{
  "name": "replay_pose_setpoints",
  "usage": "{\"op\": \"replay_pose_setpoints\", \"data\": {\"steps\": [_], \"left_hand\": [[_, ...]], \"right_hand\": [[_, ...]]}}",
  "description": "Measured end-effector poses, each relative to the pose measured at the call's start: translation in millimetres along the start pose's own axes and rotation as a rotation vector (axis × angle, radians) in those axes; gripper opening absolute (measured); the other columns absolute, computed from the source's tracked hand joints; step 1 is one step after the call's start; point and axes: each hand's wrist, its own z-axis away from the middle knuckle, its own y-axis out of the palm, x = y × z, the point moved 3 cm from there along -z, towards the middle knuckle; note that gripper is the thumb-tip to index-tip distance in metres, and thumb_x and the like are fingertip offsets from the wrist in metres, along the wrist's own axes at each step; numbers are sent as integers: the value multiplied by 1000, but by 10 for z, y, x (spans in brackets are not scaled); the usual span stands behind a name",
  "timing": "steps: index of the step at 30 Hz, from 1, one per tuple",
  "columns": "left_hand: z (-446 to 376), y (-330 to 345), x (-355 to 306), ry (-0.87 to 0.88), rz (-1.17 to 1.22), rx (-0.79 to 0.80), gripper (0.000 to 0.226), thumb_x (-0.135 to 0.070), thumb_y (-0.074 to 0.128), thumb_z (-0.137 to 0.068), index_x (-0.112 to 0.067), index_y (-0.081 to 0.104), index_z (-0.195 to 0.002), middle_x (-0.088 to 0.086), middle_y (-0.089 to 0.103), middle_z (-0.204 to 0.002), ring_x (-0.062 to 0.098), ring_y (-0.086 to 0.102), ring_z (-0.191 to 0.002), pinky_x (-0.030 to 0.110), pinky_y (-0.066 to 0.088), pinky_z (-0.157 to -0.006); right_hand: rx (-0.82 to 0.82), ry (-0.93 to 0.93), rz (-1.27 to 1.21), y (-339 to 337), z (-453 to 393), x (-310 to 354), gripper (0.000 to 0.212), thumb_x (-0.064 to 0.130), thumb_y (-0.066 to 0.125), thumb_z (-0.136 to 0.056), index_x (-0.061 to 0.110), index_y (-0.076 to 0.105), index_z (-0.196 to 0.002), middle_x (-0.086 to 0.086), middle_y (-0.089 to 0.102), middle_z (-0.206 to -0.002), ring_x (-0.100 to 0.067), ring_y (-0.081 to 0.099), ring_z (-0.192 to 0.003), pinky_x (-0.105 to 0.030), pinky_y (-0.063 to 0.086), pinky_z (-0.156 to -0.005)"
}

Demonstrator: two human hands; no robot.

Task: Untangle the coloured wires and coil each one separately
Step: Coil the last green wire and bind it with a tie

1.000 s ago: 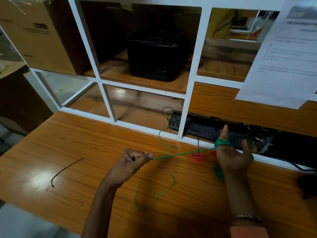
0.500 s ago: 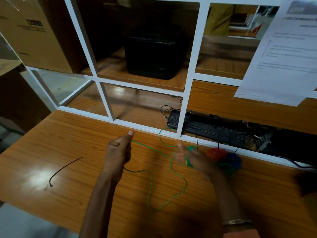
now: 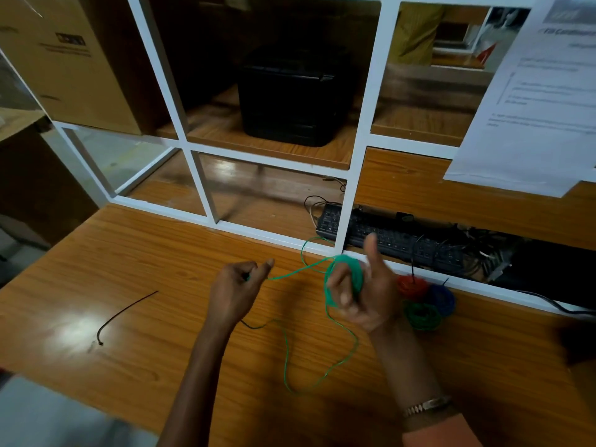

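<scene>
A green wire (image 3: 346, 356) trails in loose loops over the wooden desk (image 3: 129, 259). Part of it is wound into a green coil (image 3: 350, 274) round the fingers of my right hand (image 3: 367, 295), whose thumb points up. My left hand (image 3: 235, 285) pinches the same wire a short way left of the coil, and the strand runs taut between the two hands. To the right of my right hand lie three finished coils: a red coil (image 3: 411, 285), a blue coil (image 3: 443, 300) and a dark green coil (image 3: 421, 316).
A short black wire (image 3: 124, 312) lies alone at the left of the desk. Behind a white window frame (image 3: 346, 195) sit a black keyboard (image 3: 396, 238), tangled cables, a black printer (image 3: 290, 98) and a cardboard box (image 3: 64, 59). A paper sheet (image 3: 535, 101) hangs at upper right.
My right hand has swung back up with the green coil on its fingers. My left hand moved right and lower, drawing the wire taut again. The loose loops on the desk have shifted.
</scene>
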Motion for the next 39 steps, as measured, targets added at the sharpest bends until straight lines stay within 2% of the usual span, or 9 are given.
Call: {"op": "replay_pose_setpoints", "data": {"steps": [2,5,10,15,20,26,32,34,39], "left_hand": [[81,118,-30,60,30,163,63,-39,70,-99,-18,34,-51,-6,30,-51,9,32,-51,35,31,-56],[101,178,-104,91,-28,236,65,-49,67,-100,-11,43,-53,-3,37,-48,10,40,-47,33,37,-53],[172,210,-189,13,-37,306,53,-54,61,-102,-14,60,-68,3,51,-45,21,58,-40,39,56,-48],[201,187,-347,-3,141,246,41,-41,58,-105,-6,58,-85,7,45,-61,21,49,-42,34,50,-42],[89,161,-437,92,171,82,32,-34,58,-106,-7,61,-88,-10,46,-60,9,40,-51,28,36,-49],[71,130,-289,127,106,32,26,-42,71,-99,-21,71,-82,15,56,-68,29,52,-61,45,43,-57],[90,230,-194,15,232,56,28,-43,82,-89,-16,79,-81,16,68,-71,33,58,-64,45,47,-59],[112,319,-148,-20,239,121,29,-43,78,-92,-18,80,-79,6,59,-59,17,49,-54,40,40,-56],[188,408,-25,-50,169,197,52,-50,75,-93,-14,60,-58,1,53,-56,13,46,-56,46,48,-64]], "right_hand": [[-137,-166,-158,-24,16,166,83,72,56,-89,-8,75,-106,-7,77,-75,-12,71,-59,-13,51,-52],[-218,-362,-367,-48,8,253,94,67,54,-94,-12,48,-143,-20,69,-128,-22,72,-104,-23,56,-90],[-529,-425,-287,-142,-67,228,91,57,51,-100,-10,25,-154,-30,42,-155,-36,45,-144,-39,25,-126],[-938,162,744,-273,-76,20,102,89,46,-80,30,25,-161,0,36,-163,-19,40,-144,-46,29,-120],[-571,562,891,-117,-55,-341,96,94,32,-82,23,56,-142,0,75,-121,-18,70,-116,-48,44,-113],[-138,627,680,139,-1,-438,109,87,30,-89,-14,71,-99,-22,76,-86,-21,68,-54,-23,48,-50],[-145,120,-8,56,-69,-218,92,84,55,-81,-5,78,-84,-9,72,-59,-11,64,-40,-13,40,-37],[-255,-114,-186,8,-57,-87,89,80,53,-84,-4,78,-90,-6,73,-63,-9,65,-44,-13,43,-44],[-422,-504,-432,-214,44,221,102,76,51,-91,-9,45,-147,-21,59,-143,-23,66,-121,-23,47,-109]]}}
